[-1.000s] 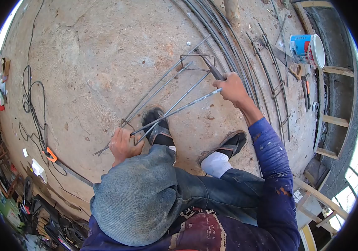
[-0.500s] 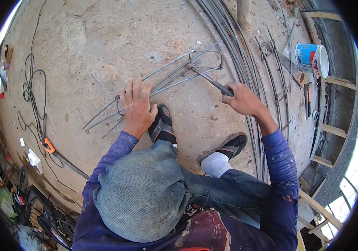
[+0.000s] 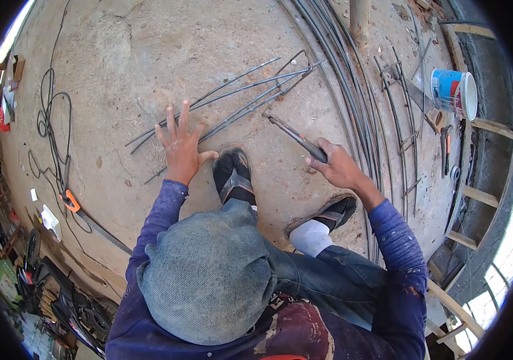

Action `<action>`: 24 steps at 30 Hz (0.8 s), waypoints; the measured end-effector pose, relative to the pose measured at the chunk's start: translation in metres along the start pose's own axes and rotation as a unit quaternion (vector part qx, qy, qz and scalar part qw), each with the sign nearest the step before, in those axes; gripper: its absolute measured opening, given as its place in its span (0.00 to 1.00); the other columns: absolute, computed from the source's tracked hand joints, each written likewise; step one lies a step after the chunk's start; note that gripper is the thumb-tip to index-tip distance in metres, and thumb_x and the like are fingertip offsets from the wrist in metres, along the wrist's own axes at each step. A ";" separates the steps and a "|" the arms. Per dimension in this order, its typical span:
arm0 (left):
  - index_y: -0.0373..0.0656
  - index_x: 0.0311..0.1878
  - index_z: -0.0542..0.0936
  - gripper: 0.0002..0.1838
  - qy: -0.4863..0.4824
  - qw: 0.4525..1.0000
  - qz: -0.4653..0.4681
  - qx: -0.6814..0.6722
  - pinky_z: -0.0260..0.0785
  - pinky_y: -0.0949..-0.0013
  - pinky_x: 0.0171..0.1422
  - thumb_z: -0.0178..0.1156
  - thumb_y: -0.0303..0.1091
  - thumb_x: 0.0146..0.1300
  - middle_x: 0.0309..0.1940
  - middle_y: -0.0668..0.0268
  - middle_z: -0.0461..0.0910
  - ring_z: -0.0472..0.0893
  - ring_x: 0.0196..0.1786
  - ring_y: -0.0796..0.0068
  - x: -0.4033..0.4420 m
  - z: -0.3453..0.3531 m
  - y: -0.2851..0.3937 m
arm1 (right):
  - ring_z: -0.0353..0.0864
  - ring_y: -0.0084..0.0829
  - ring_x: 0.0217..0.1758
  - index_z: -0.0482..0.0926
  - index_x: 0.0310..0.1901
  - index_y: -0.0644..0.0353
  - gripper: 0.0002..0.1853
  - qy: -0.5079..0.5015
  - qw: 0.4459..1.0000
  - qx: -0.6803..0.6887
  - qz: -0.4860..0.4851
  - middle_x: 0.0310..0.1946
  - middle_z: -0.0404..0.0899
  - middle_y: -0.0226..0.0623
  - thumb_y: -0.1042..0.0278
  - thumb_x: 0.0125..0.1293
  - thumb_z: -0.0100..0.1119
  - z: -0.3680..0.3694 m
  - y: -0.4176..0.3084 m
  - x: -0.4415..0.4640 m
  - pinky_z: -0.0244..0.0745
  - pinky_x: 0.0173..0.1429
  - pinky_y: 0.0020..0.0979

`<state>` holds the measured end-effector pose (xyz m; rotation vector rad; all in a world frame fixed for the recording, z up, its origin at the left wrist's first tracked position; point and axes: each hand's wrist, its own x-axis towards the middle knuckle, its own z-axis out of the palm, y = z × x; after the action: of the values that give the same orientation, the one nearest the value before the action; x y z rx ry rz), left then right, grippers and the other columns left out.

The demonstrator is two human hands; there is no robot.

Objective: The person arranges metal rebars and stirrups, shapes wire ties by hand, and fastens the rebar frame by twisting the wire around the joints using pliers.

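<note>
A small cage of steel rebar rods (image 3: 250,88), with a bent wire stirrup at its far right end, lies at a slant on the concrete ground before my feet. My left hand (image 3: 181,150) is over the cage's near left part with fingers spread; it grips nothing, and whether it touches the rods I cannot tell. In my right hand (image 3: 343,168) are pincers (image 3: 295,135) with dark handles, held by the handle end. Their metal head points up and left, just short of the cage and apart from it.
Long bent rebar (image 3: 340,78) curves along the right side. Beyond it lie another rebar frame (image 3: 396,114), a handsaw (image 3: 418,96), a hammer (image 3: 446,150) and a blue-white bucket (image 3: 453,93). An orange-handled saw (image 3: 72,201) and black cable (image 3: 45,114) are at left.
The rebar cage has turned over and shifted. The pincers have come away from its stirrup end and dropped lower. My left hand's fingers have spread and lifted off the rods.
</note>
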<state>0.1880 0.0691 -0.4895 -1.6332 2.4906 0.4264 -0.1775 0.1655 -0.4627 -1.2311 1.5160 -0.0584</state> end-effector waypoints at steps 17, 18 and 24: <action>0.44 0.26 0.82 0.10 0.009 0.995 0.059 -0.084 0.66 0.48 0.71 0.73 0.33 0.38 0.63 0.54 0.76 0.74 0.66 0.46 -0.014 -0.013 -0.025 | 0.85 0.59 0.40 0.76 0.52 0.71 0.23 0.214 0.950 0.211 0.083 0.31 0.81 0.64 0.56 0.70 0.62 0.054 -0.019 0.045 0.76 0.50 0.51; 0.44 0.26 0.83 0.10 0.006 0.993 0.057 -0.100 0.68 0.49 0.68 0.73 0.33 0.39 0.61 0.54 0.78 0.76 0.64 0.47 -0.010 -0.010 -0.020 | 0.85 0.57 0.39 0.77 0.50 0.71 0.21 0.165 0.977 0.132 0.025 0.31 0.82 0.63 0.57 0.70 0.62 0.059 -0.017 0.043 0.76 0.47 0.50; 0.43 0.27 0.82 0.10 -0.084 0.985 0.037 -0.146 0.69 0.50 0.68 0.71 0.34 0.42 0.58 0.56 0.80 0.78 0.63 0.47 -0.017 -0.023 -0.032 | 0.86 0.51 0.39 0.81 0.43 0.69 0.18 0.156 0.976 0.152 0.021 0.31 0.82 0.58 0.58 0.69 0.63 0.030 -0.006 0.055 0.76 0.46 0.46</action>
<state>0.2251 0.0648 -0.4682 -1.5259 2.4578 0.9377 -0.1419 0.1409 -0.5088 -0.9746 1.7275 -0.4582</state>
